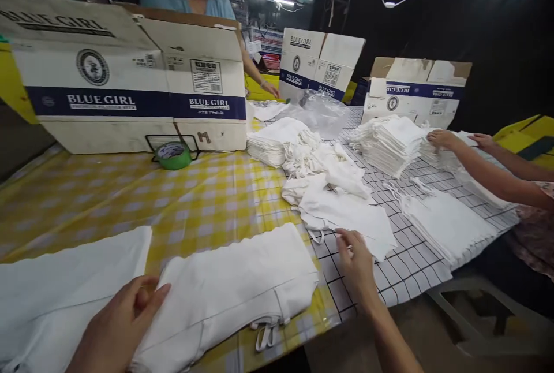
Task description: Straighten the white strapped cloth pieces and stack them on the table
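My left hand (125,315) rests on the left edge of a folded white cloth bag (234,292) at the table's near edge, fingers curled loosely against the fabric. My right hand (355,263) reaches forward and touches the near edge of a loose white cloth bag (346,214) lying on the checked cover, its fingers pinching the fabric. Another flat white cloth (64,286) lies to the left of my left hand.
Stacks of folded white bags (389,142) and a loose heap (320,159) fill the table's middle. Three "Blue Girl" cardboard boxes (130,78) stand at the back, with a green tape roll (173,155). A person's hands (445,139) work at the right; another person stands behind.
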The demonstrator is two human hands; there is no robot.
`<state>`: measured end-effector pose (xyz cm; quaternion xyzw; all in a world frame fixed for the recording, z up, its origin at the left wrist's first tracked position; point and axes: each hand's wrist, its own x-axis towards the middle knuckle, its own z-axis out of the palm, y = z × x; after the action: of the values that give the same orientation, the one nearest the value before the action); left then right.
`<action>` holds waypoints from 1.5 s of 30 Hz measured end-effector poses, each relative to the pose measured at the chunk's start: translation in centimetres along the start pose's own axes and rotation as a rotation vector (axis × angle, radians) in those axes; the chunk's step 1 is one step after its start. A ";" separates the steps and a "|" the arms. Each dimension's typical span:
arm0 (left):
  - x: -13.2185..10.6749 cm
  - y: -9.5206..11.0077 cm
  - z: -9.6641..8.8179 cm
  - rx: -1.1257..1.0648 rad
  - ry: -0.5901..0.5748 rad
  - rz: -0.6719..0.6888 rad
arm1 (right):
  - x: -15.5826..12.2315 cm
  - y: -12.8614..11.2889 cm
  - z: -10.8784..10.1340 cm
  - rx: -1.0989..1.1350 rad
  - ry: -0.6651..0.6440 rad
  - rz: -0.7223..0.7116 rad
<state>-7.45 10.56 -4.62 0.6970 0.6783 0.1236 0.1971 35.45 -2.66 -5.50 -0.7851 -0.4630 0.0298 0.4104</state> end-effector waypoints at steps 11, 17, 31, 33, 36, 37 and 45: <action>-0.7 1.2 0.6 0.072 -0.050 -0.044 | -0.5 -5.3 6.4 0.050 -0.227 0.076; -0.8 1.7 1.9 0.101 0.122 0.063 | -1.2 -5.9 6.8 -0.002 -0.153 -0.016; 0.7 1.4 1.6 -0.151 0.062 -0.026 | 0.3 -7.5 7.8 0.131 -0.277 0.132; 1.1 1.4 1.4 -0.187 -0.006 -0.086 | 0.7 -7.5 7.9 0.140 -0.291 0.139; 1.7 1.5 1.3 -0.205 -0.036 -0.128 | 0.9 -7.3 8.0 0.171 -0.281 0.129; 1.8 1.6 1.3 -0.201 -0.042 -0.124 | 0.9 -7.2 8.0 0.184 -0.270 0.123; 2.3 2.0 0.0 -0.232 -0.141 -0.010 | 1.0 -6.3 7.5 0.350 -0.334 0.196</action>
<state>-5.51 12.82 -3.90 0.6732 0.6473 0.1510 0.3240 28.42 4.12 -5.91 -0.7273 -0.4339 0.2781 0.4532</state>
